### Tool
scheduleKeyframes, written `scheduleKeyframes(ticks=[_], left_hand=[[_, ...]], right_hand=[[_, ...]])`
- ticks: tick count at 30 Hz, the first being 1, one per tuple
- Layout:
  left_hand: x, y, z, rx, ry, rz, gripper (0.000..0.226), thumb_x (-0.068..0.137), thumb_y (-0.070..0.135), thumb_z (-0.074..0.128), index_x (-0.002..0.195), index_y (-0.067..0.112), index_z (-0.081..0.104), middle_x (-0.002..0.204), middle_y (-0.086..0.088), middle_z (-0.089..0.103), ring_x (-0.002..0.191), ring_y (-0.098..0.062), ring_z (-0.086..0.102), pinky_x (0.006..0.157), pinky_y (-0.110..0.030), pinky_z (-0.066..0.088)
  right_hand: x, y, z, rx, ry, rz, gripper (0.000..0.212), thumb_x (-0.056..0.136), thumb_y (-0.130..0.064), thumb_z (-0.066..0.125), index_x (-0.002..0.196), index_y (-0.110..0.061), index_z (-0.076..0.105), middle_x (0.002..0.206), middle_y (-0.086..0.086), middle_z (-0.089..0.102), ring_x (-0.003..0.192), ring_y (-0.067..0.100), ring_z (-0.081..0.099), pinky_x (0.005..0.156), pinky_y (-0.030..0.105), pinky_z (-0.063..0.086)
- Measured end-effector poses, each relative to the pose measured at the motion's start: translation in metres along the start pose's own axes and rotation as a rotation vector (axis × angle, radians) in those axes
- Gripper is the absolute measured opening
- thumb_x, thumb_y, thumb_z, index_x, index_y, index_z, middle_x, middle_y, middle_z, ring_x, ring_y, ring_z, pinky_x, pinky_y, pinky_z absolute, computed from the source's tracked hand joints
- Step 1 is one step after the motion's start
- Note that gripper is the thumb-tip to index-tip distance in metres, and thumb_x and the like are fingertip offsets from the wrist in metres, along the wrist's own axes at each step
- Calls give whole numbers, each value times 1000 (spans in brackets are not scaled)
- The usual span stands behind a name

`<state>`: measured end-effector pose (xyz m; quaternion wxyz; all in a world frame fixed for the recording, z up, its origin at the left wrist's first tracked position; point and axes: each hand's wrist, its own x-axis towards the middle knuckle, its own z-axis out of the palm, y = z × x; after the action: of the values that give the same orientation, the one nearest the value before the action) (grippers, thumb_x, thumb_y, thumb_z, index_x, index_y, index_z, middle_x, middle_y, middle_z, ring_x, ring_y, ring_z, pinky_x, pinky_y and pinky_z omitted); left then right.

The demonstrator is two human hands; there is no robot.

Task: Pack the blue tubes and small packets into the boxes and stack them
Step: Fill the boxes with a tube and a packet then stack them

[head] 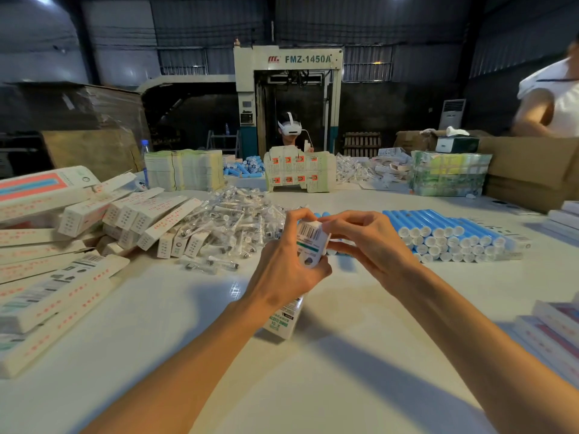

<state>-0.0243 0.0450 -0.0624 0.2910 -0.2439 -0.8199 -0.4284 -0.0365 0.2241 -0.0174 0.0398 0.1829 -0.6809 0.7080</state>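
Holding one slim white cardboard box (308,238) in our left grip (282,270), right grip (372,242) pinching its top flap, we judge most blue plastic tubes (445,233) and clear packets (238,220) lie unpacked.

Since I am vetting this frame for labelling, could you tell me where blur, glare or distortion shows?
Head view: wide-angle distortion bows the table; the person at far right is motion-blurred; glare glints on the table near the left hand; the held box is fairly sharp.
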Motion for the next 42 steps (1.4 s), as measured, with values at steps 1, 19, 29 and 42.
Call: scheduleKeyframes(ticks=[1, 19, 29, 42], left_hand=[[0, 0, 0, -8, 6, -10, 71, 80, 26, 82, 129, 45, 34, 89, 20, 71, 63, -5, 70, 50, -14, 48], [-4, -19, 4, -91, 149, -126, 58, 95, 57, 69, 130, 42, 26, 93, 8, 75, 71, -9, 73, 57, -26, 57], [-5, -11, 13, -636, 249, -392, 58, 83, 76, 44, 116, 29, 35, 92, 3, 71, 76, -9, 74, 56, -24, 56], [-7, -22, 21, -231, 85, -292, 54, 107, 62, 30, 123, 22, 63, 104, -5, 65, 98, -8, 60, 85, -24, 43]], right_hand=[[-1, -1, 0, -57, 7, -46, 8, 91, -11, 77, 94, -5, 81, 99, 7, 80, 95, 23, 77, 78, 31, 64], [-12, 42, 34, -84, -114, -159, 39, 105, -31, 59, 144, -34, 57, 141, -5, 65, 130, 14, 61, 115, 45, 45], [-32, 33, 48, -154, -250, 56, 50, 104, -61, 46, 151, -42, 44, 137, -8, 63, 119, 17, 66, 107, 38, 51], [-91, 25, -21, -1041, 113, -141, 47, 107, -46, 48, 151, -31, 39, 115, -4, 50, 106, 20, 46, 82, 40, 47]])
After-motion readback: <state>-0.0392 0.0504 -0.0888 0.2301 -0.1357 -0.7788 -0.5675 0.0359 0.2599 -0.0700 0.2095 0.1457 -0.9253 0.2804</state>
